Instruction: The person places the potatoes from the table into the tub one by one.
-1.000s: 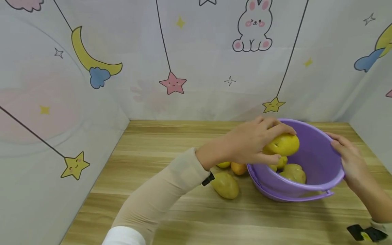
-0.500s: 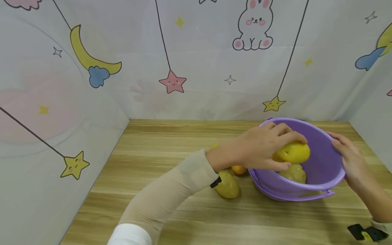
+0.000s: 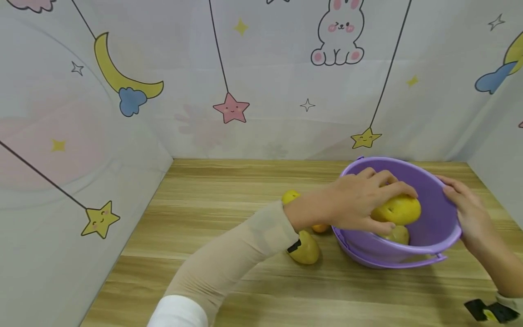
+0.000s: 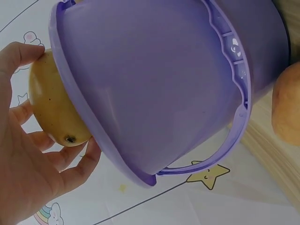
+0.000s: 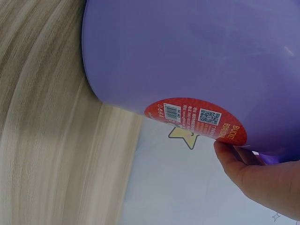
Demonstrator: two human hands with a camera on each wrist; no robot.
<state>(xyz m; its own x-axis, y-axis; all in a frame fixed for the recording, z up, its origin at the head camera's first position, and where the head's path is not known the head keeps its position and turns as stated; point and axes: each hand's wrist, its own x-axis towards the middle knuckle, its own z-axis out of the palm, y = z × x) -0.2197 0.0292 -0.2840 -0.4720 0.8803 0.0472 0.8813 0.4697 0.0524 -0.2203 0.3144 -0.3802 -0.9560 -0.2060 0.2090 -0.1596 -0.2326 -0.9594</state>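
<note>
My left hand point(image 3: 363, 200) holds a yellow mango point(image 3: 400, 210) from above, inside the mouth of a purple bucket point(image 3: 439, 218). In the left wrist view, fingers and thumb spread around this mango, whose dark stem spot shows below the bucket's rim. Under it, a greenish-yellow fruit point(image 3: 400, 234) lies in the bucket, partly covered by the hand and rim. My right hand point(image 3: 474, 218) grips the bucket's right rim, thumb over the edge and fingers outside. The right wrist view shows its fingers by a red label point(image 5: 199, 119) on the bucket wall.
Left of the bucket, partly behind my left forearm, a greenish-yellow oval fruit point(image 3: 307, 250), an orange fruit point(image 3: 320, 228) and a yellow fruit point(image 3: 291, 196) lie on the wooden table point(image 3: 204, 218). The bucket's handle point(image 3: 408, 264) hangs at its front. Printed white walls point(image 3: 273, 81) enclose the table.
My left hand has moved right and slightly down with the mango, further into the bucket, covering more of the fruit inside. My right hand and the bucket stay nearly still.
</note>
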